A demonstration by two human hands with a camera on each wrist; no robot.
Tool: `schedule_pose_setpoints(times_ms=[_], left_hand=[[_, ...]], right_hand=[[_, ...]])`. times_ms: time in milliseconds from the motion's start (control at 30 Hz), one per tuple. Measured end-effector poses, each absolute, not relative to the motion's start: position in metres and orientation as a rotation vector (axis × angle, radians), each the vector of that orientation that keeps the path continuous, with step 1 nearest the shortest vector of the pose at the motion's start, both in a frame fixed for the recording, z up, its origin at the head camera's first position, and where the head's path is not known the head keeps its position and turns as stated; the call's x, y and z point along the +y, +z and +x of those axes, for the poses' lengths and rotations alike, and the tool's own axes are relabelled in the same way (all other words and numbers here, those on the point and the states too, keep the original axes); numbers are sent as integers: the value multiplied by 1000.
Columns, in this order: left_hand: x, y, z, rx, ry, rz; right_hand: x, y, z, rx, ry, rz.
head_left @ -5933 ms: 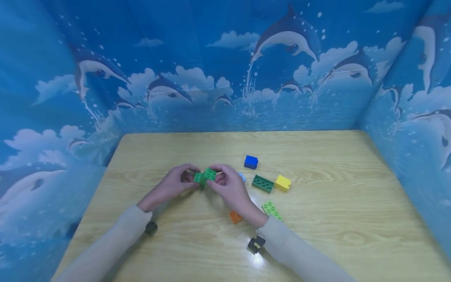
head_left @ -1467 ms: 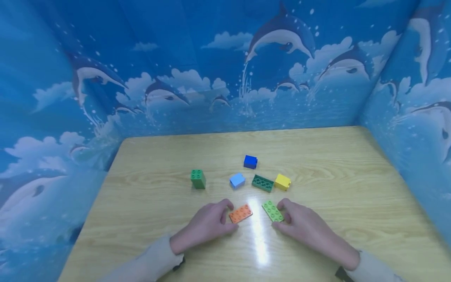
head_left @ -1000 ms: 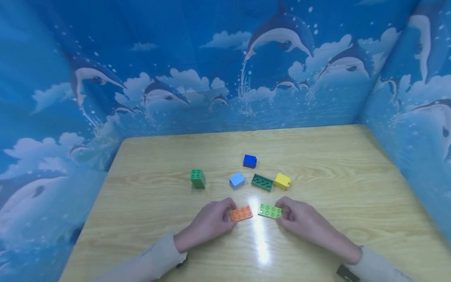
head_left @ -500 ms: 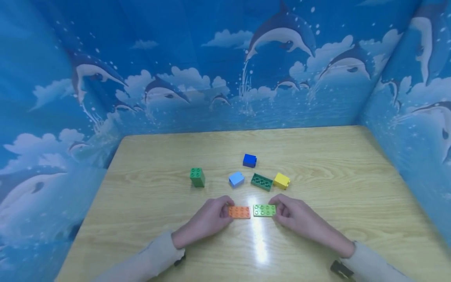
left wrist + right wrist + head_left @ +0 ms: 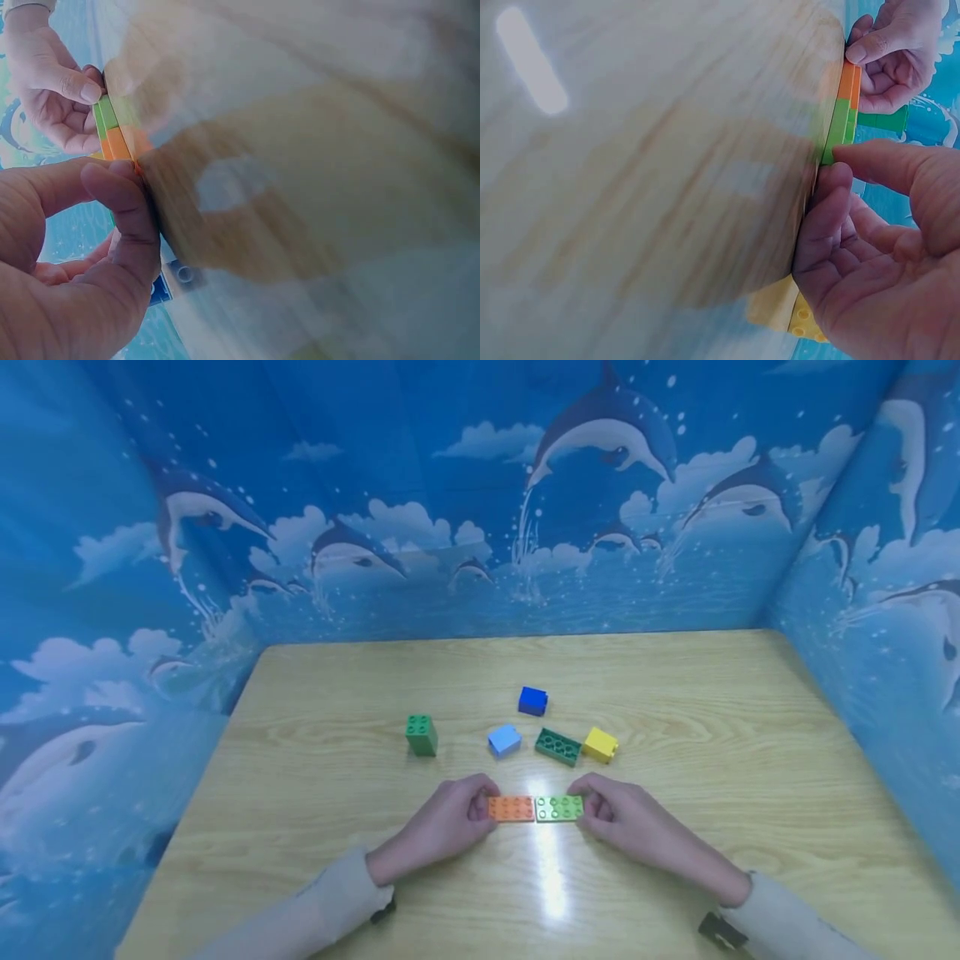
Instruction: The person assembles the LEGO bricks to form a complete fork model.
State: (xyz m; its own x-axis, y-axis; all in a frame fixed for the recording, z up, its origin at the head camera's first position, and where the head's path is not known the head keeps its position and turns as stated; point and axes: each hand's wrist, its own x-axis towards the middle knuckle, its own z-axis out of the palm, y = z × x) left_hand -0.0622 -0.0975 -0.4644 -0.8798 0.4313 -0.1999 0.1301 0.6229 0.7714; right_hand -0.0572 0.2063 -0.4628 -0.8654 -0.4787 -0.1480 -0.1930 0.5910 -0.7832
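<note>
An orange flat building brick (image 5: 512, 808) and a lime green one (image 5: 559, 808) lie end to end on the wooden table, studs up. In the head view a very thin seam shows between them; the wrist views show their ends meeting. My left hand (image 5: 442, 822) pinches the orange brick's left end between thumb and fingers. At the lime brick's right end, my right hand (image 5: 637, 822) holds it the same way. Both hands rest low at the tabletop, as the right wrist view shows with the lime brick (image 5: 838, 131) at the fingertips.
Behind the hands stand a tall green block (image 5: 422, 737), a light blue brick (image 5: 505, 741), a dark green brick (image 5: 558, 747) lying studs down, a yellow brick (image 5: 601, 744) and a dark blue brick (image 5: 533, 701). A dolphin-print curtain (image 5: 480, 527) borders the table.
Both hands have left the green block, which now stands alone, and hold the flat bricks. The lime brick has turned and slid left; the orange brick has straightened, and the gap between them has closed up.
</note>
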Motion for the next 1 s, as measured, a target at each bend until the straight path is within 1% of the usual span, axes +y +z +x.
schedule_pose_setpoints(times_ms=[267,1000], left_hand=[[-98,-467,-62,2494,1155,500],[-96,-464,-61,2485,1124,453]], right_hand=[[204,-463,-57,2465,-1168,-536],[204,-465,-57,2482,-1144,-540]])
